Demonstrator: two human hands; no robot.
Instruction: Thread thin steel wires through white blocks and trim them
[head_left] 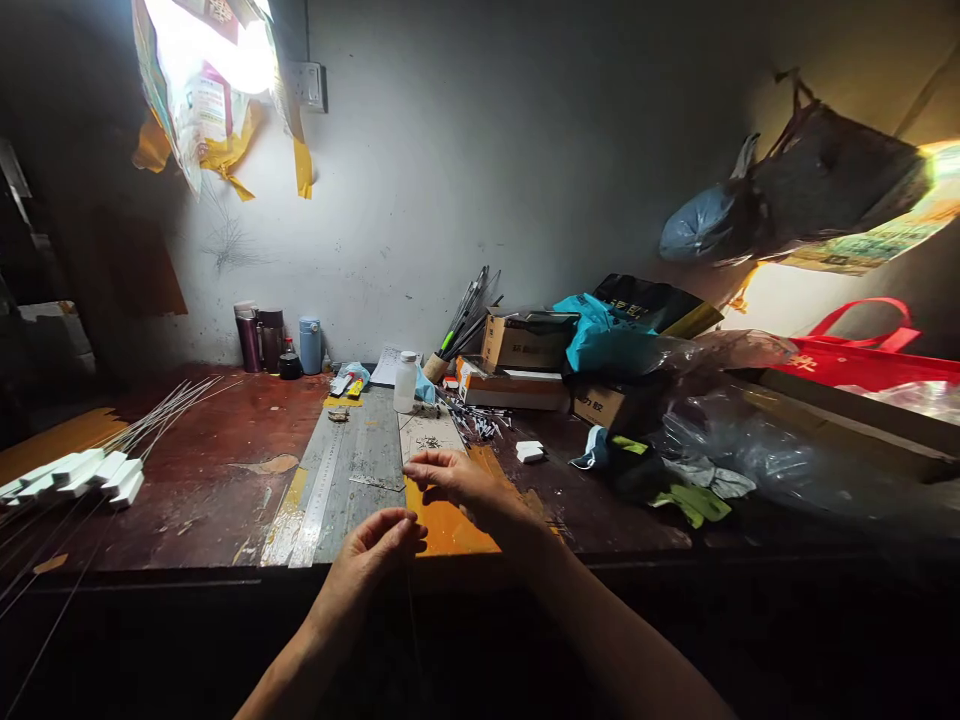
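Note:
My left hand [382, 545] is closed in a pinch above the table's front edge, with a thin wire [412, 620] hanging down from its fingertips. Just above and to the right, my right hand [454, 485] has its thumb and fingers pressed together; anything between them is too small to make out. Beyond my right hand, a pale board [427, 422] bears a pile of small dark pieces [429, 443]. A metal ruler [319, 505] lies on the grey board [349, 450] to the left. Under the hands is an orange sheet [450, 528].
White blocks on thin rods [90, 470] lie at the left. A clear bottle [405, 382], flasks [310, 345], and cardboard boxes [514, 388] stand at the back. White blocks [529, 452], cloths [694, 503] and plastic bags [780, 450] lie to the right.

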